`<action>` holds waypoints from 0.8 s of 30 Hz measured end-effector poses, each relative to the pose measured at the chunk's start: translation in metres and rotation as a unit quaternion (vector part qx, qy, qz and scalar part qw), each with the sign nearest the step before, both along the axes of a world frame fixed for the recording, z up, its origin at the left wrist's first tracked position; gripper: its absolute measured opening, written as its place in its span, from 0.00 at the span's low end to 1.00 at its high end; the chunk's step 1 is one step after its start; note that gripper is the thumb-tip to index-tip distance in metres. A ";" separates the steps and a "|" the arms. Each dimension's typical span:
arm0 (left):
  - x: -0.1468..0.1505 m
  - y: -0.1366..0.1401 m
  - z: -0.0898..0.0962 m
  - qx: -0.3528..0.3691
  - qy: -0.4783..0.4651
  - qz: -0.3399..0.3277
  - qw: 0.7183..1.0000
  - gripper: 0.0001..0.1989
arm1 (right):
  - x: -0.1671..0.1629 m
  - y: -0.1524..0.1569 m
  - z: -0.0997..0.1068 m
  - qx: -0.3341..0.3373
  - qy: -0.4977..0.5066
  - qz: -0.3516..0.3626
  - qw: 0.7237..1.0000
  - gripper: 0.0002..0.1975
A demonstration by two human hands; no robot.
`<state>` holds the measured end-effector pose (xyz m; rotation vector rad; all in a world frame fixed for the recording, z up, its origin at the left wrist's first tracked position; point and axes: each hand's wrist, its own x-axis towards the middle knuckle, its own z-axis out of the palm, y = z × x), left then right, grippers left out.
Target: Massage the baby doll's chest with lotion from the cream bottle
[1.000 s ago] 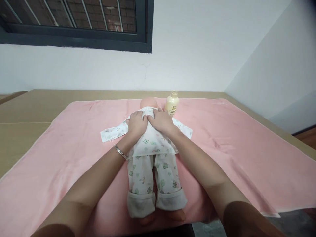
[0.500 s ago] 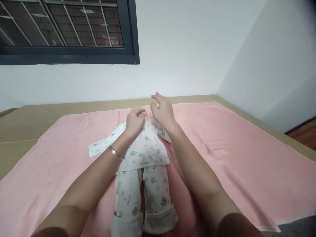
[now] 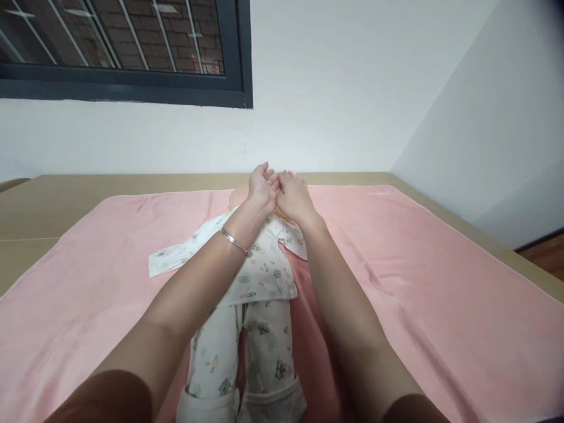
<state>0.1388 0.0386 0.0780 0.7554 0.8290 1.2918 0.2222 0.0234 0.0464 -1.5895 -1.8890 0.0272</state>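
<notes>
A small white pajama top point(image 3: 264, 264) with green and pink animal prints lies with its sleeves spread. Below it lie matching pants point(image 3: 267, 335) with turned-up cuffs. At the collar, a rounded skin-coloured shape point(image 3: 237, 198), like a doll's head, is mostly covered by my hands. My left hand point(image 3: 263, 188), palm turned inward with fingers loosely bent and apart, is above the collar. Beside it, my right hand point(image 3: 294, 194) has its fingers stretched forward, its tips close to the left fingers. Something yellowish point(image 3: 284, 216) shows under the right hand; its kind is unclear.
A pink blanket point(image 3: 374, 252) with a few creases lies under the clothes on a tan surface point(image 3: 79, 191). Behind stands a white wall point(image 3: 326, 88) with a dark-framed, barred window point(image 3: 132, 85) at upper left.
My left hand has moved right and up, turning its palm inward beside the right hand. My right hand's fingers have straightened and lowered. The view has shifted slightly.
</notes>
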 end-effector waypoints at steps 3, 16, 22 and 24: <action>-0.002 0.004 -0.006 -0.025 -0.033 -0.036 0.998 0.26 | -0.002 -0.001 0.001 0.010 0.001 -0.012 1.000 0.27; -0.024 0.022 -0.015 -0.071 -0.075 -0.097 0.990 0.36 | -0.007 0.011 -0.014 0.047 -0.067 -0.035 0.996 0.31; -0.028 0.020 -0.010 -0.087 -0.089 -0.137 0.983 0.35 | -0.006 0.008 -0.009 0.094 -0.072 -0.046 0.992 0.18; -0.029 0.017 -0.008 -0.092 -0.092 -0.139 0.982 0.33 | -0.005 0.008 -0.007 0.092 -0.070 -0.044 0.992 0.17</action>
